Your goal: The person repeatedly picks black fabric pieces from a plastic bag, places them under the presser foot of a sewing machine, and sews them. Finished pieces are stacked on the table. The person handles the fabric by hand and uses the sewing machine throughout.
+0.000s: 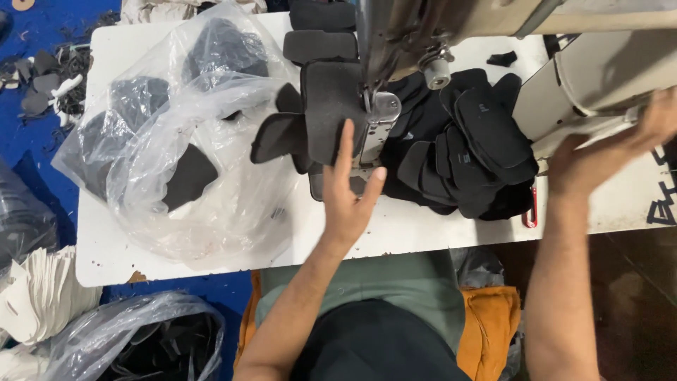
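Observation:
My left hand (pixel 350 189) lies flat with fingers together on a dark grey padded fabric piece (pixel 326 106) beside the metal presser foot (pixel 379 116) of a beige sewing machine (pixel 493 21). More joined dark pieces (pixel 319 44) trail away behind the needle. My right hand (pixel 620 152) reaches to the right end of the machine and cups its round body (pixel 599 74), fingers curled around it. A heap of black padded pieces (pixel 472 152) sits between my two hands on the white table (pixel 423 229).
A clear plastic bag (pixel 176 141) with dark cut pieces covers the table's left half. Red-handled snips (pixel 531 212) lie by the heap. White cut pieces (pixel 42 296) and another plastic bag (pixel 134 339) lie on the blue floor at left.

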